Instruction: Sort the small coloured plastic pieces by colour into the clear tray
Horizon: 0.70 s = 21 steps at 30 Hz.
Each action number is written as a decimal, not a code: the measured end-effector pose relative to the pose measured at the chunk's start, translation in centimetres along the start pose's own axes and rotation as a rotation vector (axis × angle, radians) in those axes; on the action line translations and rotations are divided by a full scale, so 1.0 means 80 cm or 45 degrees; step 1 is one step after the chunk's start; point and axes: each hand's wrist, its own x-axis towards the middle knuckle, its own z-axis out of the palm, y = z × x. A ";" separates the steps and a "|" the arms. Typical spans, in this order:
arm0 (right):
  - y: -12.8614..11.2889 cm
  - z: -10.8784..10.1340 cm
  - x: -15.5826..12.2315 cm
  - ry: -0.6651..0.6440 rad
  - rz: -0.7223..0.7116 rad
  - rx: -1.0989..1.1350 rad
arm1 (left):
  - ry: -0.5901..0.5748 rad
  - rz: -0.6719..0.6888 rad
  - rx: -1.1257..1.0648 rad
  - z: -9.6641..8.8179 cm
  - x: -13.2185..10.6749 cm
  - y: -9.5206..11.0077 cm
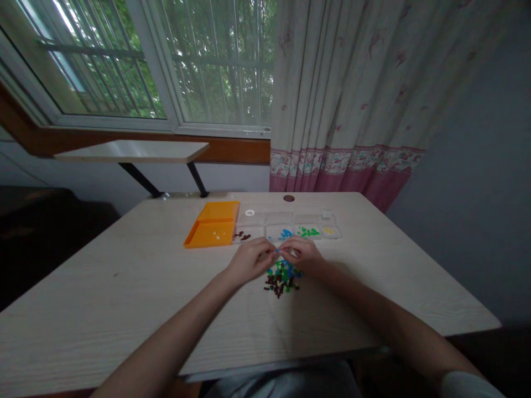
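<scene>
Blue piece [277,250] is too small to read; curtain [332,83] cropped above.

Left hand [250,260] and right hand [306,254], fingers [269,252] on a small blue piece [277,250] near a multicoloured pile [282,277]

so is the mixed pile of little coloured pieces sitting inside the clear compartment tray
No, the mixed pile lies on the tabletop, nearer the person than the clear compartment tray.

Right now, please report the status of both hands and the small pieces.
Left hand and right hand: fingertips together at blue piece, exact grip unclear. Mixed pile on table, nearer the body. Nothing visibly blocking either hand.
</scene>
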 end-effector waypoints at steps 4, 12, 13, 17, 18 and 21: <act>0.005 -0.008 0.001 0.150 -0.075 -0.044 | -0.237 -0.052 -0.018 -0.008 0.001 -0.007; 0.018 -0.026 0.004 0.299 -0.116 -0.122 | -0.566 -0.064 -0.081 -0.017 -0.002 -0.018; 0.020 -0.027 0.004 0.300 -0.097 -0.134 | -0.566 -0.062 -0.077 -0.017 -0.001 -0.018; 0.027 -0.032 0.004 0.238 0.057 -0.203 | -0.551 -0.044 -0.057 -0.016 -0.001 -0.016; 0.029 -0.033 0.005 0.210 0.103 -0.225 | -0.542 -0.039 -0.052 -0.016 -0.001 -0.016; 0.040 -0.032 0.006 0.125 0.219 -0.299 | -0.517 -0.024 -0.037 -0.014 -0.001 -0.017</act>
